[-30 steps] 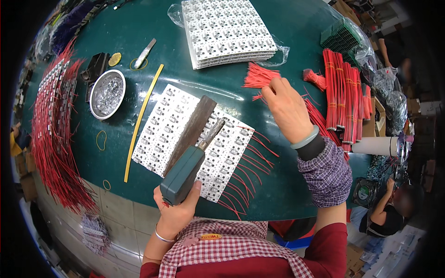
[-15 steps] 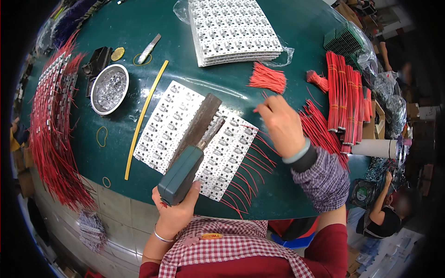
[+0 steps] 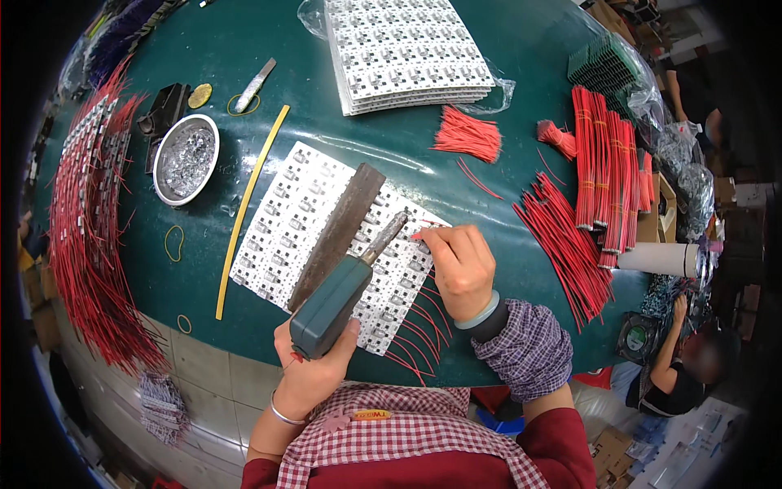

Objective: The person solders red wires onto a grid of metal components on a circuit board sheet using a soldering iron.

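Our left hand (image 3: 314,368) grips a soldering iron (image 3: 331,303) slanting away rightward over a white board (image 3: 393,285); our right hand (image 3: 464,273), nearer its tip, pinches a red wire (image 3: 417,236) just beyond, at the board's right side.

A dark green soldering tool (image 3: 330,303) slants over a white circuit-board sheet (image 3: 281,220), its metal tip (image 3: 386,235) near the far right corner. The sheet lies flat, thin red wires (image 3: 420,332) curving off its right edge.
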`<state>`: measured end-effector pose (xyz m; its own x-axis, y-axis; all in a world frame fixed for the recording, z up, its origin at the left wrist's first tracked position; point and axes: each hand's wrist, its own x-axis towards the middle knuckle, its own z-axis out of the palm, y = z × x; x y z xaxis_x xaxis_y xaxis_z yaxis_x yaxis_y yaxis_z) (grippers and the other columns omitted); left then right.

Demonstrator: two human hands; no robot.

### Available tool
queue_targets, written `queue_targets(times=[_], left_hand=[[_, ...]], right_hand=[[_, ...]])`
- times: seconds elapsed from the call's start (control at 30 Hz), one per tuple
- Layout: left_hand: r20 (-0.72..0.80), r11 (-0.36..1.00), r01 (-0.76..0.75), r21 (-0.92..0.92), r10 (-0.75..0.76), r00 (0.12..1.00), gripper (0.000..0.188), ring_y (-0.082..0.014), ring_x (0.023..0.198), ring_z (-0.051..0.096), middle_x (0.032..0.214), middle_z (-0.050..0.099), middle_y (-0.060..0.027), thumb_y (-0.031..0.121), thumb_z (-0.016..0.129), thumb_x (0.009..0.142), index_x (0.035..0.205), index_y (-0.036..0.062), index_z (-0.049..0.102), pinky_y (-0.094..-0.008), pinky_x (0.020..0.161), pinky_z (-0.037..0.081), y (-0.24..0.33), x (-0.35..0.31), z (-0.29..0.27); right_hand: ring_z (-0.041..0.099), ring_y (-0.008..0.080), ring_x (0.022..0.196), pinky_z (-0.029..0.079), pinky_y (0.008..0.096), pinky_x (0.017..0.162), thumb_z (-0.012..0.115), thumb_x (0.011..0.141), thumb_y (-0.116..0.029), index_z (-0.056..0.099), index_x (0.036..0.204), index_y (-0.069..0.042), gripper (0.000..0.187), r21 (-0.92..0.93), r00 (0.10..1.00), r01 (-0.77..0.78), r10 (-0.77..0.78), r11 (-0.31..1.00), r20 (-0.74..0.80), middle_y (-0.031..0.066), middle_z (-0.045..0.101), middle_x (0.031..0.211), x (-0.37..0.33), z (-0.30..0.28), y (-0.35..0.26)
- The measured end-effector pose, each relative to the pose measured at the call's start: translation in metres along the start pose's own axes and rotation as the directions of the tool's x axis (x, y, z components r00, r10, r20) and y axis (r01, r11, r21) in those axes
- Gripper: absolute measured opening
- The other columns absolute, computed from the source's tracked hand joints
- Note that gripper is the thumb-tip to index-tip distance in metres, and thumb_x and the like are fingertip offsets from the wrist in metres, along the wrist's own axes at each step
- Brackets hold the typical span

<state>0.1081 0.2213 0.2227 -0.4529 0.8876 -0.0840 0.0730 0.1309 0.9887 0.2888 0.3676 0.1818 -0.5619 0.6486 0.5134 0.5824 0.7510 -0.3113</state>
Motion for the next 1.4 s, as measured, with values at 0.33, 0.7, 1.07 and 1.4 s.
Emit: queue_targets(times=[0.33,0.7,1.07,1.4], left_hand=[[0.066,0.998,0.062,-0.013,-0.061,0.996,0.016,-0.0064,0.068,0.058,0.080,0.066,-0.0041,0.000,0.075,0.082,0.095,-0.0038,0.069,-0.0229,0.061,0.047,0.001,0.007,-0.002],[0.112,0.996,0.024,0.092,-0.034,0.993,0.010,-0.0079,0.061,0.051,0.071,0.058,-0.0039,0.000,0.074,0.081,0.084,-0.0017,0.064,-0.0257,0.054,0.042,-0.002,0.010,0.003],[0.149,0.968,-0.059,0.246,0.022,0.989,0.014,-0.0118,0.058,0.053,0.069,0.057,-0.0072,0.002,0.074,0.081,0.080,-0.0012,0.061,-0.0281,0.054,0.043,0.000,0.012,0.002],[0.153,0.977,-0.022,0.213,-0.011,0.988,0.015,-0.0121,0.057,0.055,0.067,0.058,-0.0086,0.002,0.075,0.079,0.078,-0.0011,0.060,-0.0285,0.053,0.043,-0.004,0.013,0.000]], right_hand=[[0.060,0.0260,0.080,0.052,0.0354,0.069,0.066,0.070,0.002,0.066,0.101,0.001,0.031,0.085,0.999,-0.021,0.018,0.996,0.041,0.0104,0.062,0.098,-0.004,0.001,0.002],[0.063,0.0267,0.079,0.052,0.0351,0.064,0.067,0.069,0.010,0.070,0.097,-0.001,0.030,0.136,0.998,-0.066,0.065,0.989,0.014,0.0110,0.063,0.091,-0.001,0.000,0.003],[0.063,0.0265,0.079,0.052,0.0347,0.063,0.067,0.070,0.010,0.069,0.095,-0.001,0.027,0.133,0.997,-0.066,0.061,0.989,0.037,0.0110,0.062,0.091,-0.002,0.000,0.006],[0.061,0.0273,0.081,0.053,0.0354,0.067,0.066,0.071,0.008,0.067,0.097,0.001,0.027,0.142,0.998,-0.057,0.052,0.988,0.042,0.0117,0.061,0.094,-0.003,0.000,0.006]])
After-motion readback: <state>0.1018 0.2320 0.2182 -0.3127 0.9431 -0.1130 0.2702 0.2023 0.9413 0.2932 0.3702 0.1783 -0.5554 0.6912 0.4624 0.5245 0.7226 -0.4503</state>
